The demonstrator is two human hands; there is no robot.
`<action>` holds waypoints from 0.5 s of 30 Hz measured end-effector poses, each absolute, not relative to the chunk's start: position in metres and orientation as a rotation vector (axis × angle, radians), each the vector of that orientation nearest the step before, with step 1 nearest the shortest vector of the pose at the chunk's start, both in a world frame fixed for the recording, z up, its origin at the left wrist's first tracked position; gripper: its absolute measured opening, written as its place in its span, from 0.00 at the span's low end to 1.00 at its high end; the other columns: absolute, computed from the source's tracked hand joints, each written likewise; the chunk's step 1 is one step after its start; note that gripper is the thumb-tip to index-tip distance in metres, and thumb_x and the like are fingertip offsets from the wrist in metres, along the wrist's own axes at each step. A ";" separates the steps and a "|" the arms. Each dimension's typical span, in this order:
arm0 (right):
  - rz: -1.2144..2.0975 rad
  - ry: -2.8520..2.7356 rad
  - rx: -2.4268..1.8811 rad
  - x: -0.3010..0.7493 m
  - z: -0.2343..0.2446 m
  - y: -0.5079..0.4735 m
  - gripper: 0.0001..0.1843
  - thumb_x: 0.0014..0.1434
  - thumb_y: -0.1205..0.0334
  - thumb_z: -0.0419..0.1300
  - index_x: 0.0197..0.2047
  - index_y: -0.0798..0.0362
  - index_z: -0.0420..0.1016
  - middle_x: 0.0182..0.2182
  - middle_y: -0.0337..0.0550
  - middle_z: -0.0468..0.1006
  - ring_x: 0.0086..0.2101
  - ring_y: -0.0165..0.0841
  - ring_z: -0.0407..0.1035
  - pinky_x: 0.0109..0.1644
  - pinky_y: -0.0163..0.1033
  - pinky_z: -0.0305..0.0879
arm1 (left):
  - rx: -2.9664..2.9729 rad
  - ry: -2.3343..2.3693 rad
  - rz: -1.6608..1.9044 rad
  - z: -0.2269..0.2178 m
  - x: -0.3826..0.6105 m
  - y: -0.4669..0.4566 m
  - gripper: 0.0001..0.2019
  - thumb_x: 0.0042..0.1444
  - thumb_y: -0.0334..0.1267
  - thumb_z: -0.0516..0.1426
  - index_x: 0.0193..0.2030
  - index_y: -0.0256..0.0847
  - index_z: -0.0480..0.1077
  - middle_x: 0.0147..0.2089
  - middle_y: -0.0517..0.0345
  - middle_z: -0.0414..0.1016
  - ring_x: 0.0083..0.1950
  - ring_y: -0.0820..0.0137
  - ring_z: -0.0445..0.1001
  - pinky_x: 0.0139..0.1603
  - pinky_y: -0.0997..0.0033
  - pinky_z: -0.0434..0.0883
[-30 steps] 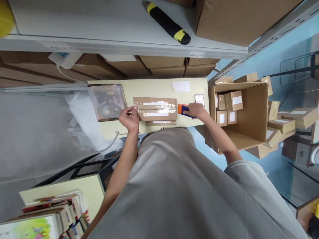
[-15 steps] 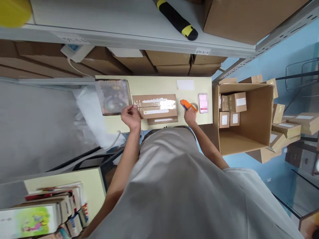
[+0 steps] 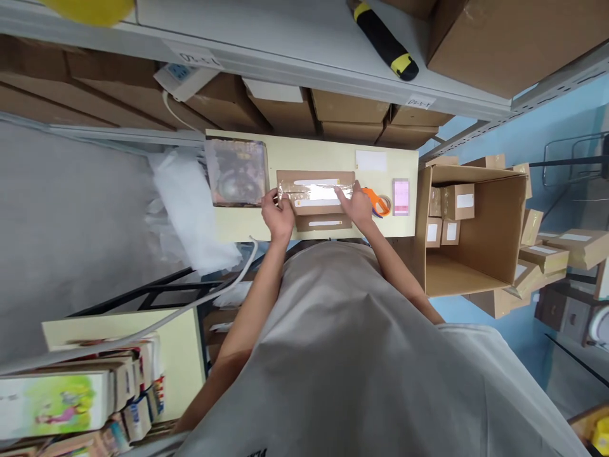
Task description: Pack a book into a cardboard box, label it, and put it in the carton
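Observation:
A brown cardboard box with shiny clear tape along its top seam and white printed strips lies on the pale yellow table. My left hand is at its left end, fingers curled against the edge and the tape there. At the right end, my right hand grips the box, thumb on the taped top and index finger along the far corner. Just right of that hand lies an orange tape dispenser, untouched. Part of the box's right end is hidden by my hand.
Left on the table is a plastic-wrapped flat item; right are a phone and white paper. A large open carton holding small boxes stands to the right. A shelf with a black-and-yellow-handled tool overhangs the far side.
My right hand has let go of the tape dispenser and moved left onto the box's right end. My left hand stays at the left end. The whole view has shifted slightly.

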State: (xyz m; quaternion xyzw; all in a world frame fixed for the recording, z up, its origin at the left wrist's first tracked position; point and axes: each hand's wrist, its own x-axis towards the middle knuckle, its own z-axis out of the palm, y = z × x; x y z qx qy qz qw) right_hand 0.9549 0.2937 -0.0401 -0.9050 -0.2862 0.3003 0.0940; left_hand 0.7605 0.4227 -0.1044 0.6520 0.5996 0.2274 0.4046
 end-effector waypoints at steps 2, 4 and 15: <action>0.908 -0.782 -2.736 0.949 -0.044 0.305 0.57 0.81 0.26 0.49 0.85 0.73 0.51 0.64 0.77 0.84 0.66 0.60 0.79 0.68 0.51 0.76 | 1.687 1.485 0.548 -0.106 0.763 0.421 0.21 0.68 0.48 0.68 0.61 0.37 0.78 0.64 0.34 0.79 0.73 0.45 0.75 0.82 0.46 0.68; 0.904 -0.727 -2.752 0.948 -0.050 0.306 0.57 0.81 0.28 0.51 0.87 0.72 0.49 0.68 0.77 0.81 0.68 0.58 0.78 0.69 0.51 0.75 | 1.707 1.466 0.534 -0.108 0.765 0.422 0.27 0.61 0.52 0.75 0.60 0.37 0.79 0.63 0.33 0.76 0.74 0.41 0.72 0.83 0.42 0.66; 0.734 -0.549 -2.414 0.942 -0.024 0.282 0.43 0.82 0.30 0.49 0.78 0.59 0.66 0.68 0.66 0.82 0.68 0.46 0.78 0.69 0.45 0.76 | 1.563 1.268 0.596 -0.092 0.739 0.453 0.19 0.75 0.47 0.60 0.62 0.38 0.83 0.58 0.43 0.83 0.61 0.55 0.83 0.68 0.57 0.79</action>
